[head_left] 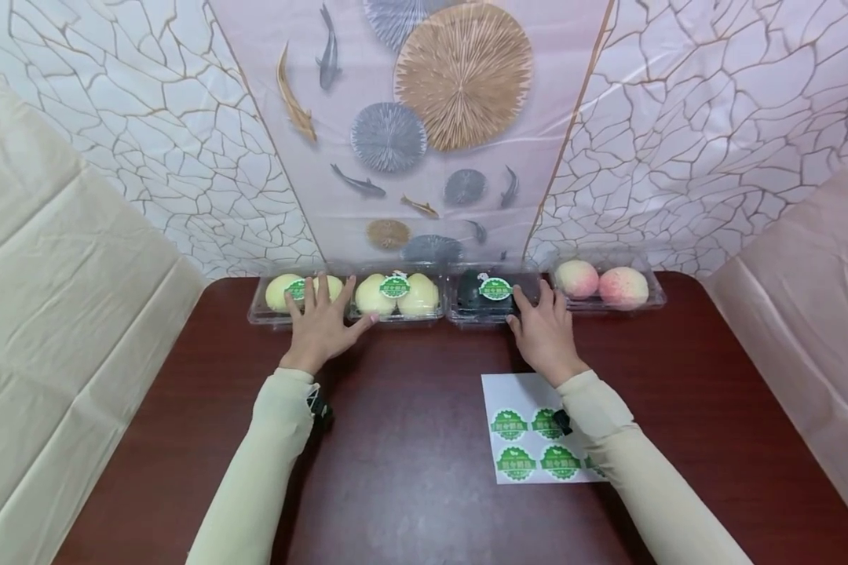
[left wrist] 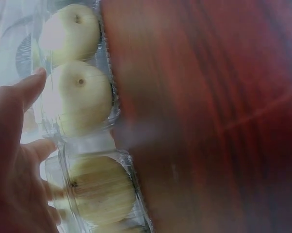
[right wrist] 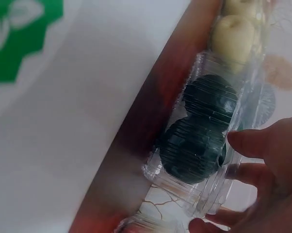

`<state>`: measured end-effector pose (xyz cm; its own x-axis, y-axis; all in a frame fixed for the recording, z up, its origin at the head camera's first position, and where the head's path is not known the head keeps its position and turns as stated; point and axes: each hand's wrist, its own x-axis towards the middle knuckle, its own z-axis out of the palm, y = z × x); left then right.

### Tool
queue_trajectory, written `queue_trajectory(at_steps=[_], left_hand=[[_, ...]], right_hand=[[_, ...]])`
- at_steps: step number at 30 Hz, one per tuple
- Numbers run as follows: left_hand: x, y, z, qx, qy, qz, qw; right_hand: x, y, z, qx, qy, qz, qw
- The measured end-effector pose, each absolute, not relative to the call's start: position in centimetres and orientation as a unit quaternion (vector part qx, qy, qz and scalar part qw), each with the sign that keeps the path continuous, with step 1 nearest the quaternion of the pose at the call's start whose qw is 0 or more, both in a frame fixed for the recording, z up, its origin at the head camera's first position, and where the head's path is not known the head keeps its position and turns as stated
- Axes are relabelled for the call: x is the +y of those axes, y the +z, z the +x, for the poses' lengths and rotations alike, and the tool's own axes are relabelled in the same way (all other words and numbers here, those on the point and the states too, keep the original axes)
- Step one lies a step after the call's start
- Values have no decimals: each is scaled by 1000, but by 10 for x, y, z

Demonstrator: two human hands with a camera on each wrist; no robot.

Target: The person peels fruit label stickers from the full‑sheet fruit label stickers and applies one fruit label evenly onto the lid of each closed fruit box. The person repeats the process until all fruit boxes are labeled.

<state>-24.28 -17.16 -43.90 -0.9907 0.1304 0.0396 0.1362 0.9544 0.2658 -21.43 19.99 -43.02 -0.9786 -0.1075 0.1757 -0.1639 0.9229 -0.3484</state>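
Four clear plastic boxes of fruit stand in a row along the table's back edge. My left hand (head_left: 318, 328) spreads its fingers over the leftmost box (head_left: 260, 314), which holds yellow-green fruits (head_left: 277, 292); its thumb reaches the second box, with two pale yellow pears (left wrist: 80, 104). At the third box, two dark green round fruits (right wrist: 193, 150) sit under the lid, which bears a round green sticker (head_left: 495, 289). My right hand (head_left: 546, 336) rests its extended fingers at this box's right end, with thumb tip against the lid. Similar stickers are on the two left boxes.
Two pink-and-cream peaches (head_left: 623, 288) fill the rightmost box. A white sheet of round green stickers (head_left: 517, 463) lies on the dark red table (head_left: 396, 439), partly under my right forearm. A patterned backdrop (head_left: 459, 212) rises behind the boxes, with cloth walls at both sides.
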Motion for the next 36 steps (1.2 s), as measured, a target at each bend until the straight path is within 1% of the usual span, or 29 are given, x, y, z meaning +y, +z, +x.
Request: queue_trajectory(at_steps=[9, 13, 16, 19, 23, 25, 26, 28, 29, 33, 36], left_hand=[[-171, -439, -253, -987, -142, -73, 17], [-172, -438, -252, -985, -151, -74, 23], [-171, -441, -252, -983, -161, -73, 40], [-167, -445, -248, -978, -176, -73, 81], [-149, -448, -238, -960, -199, -103, 170], [-132, -445, -228, -947, -212, -128, 206], [-121, -442, -223, -942, -219, -140, 212], [-97, -435, -209, -936, -231, -171, 205], [-84, -432, -201, -935, -234, -187, 188], [-32, -425, -166, -931, -232, -269, 83], [0, -428, -140, -924, -197, -328, 18]], right_hand=[[200, -433, -227, -973, 179, 81, 118], [203, -432, -228, -971, 187, 84, 120], [211, -428, -226, -967, 211, 84, 119], [229, -426, -224, -953, 255, 76, 147], [269, -420, -222, -932, 297, 28, 207], [292, -417, -222, -931, 295, -17, 216], [303, -415, -223, -931, 296, -44, 210], [325, -412, -228, -932, 298, -91, 185], [334, -411, -231, -932, 301, -115, 165], [363, -411, -246, -914, 354, -175, 89], [374, -414, -250, -890, 408, -196, 57]])
